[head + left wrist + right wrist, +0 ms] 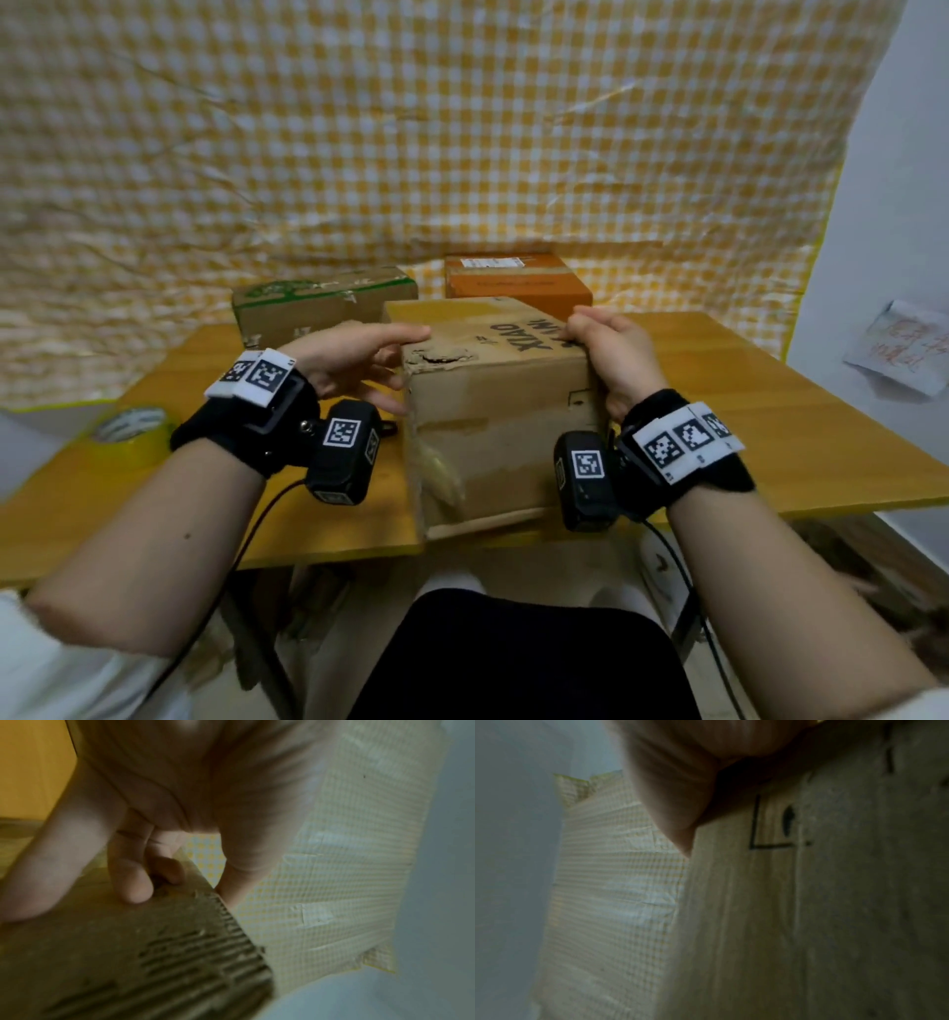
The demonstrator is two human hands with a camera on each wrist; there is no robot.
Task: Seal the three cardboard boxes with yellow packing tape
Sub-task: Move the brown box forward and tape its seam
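A large worn cardboard box [503, 411] with black lettering on top stands at the table's front edge, slightly turned. My left hand [369, 360] grips its top left corner, thumb on the top face and fingers [133, 882] against the torn left side [128, 953]. My right hand [611, 349] curls over the top right edge and holds the right side [834, 902]; the right wrist view shows only the palm [680, 780] against the cardboard. A roll of yellow packing tape [134, 430] lies on the table's left corner, untouched.
Behind the large box sit a brown box with green print [323, 303] and an orange box [516, 280], both near the checked yellow backdrop. The wooden table [770, 411] extends to the right. A paper note [898, 349] hangs on the right wall.
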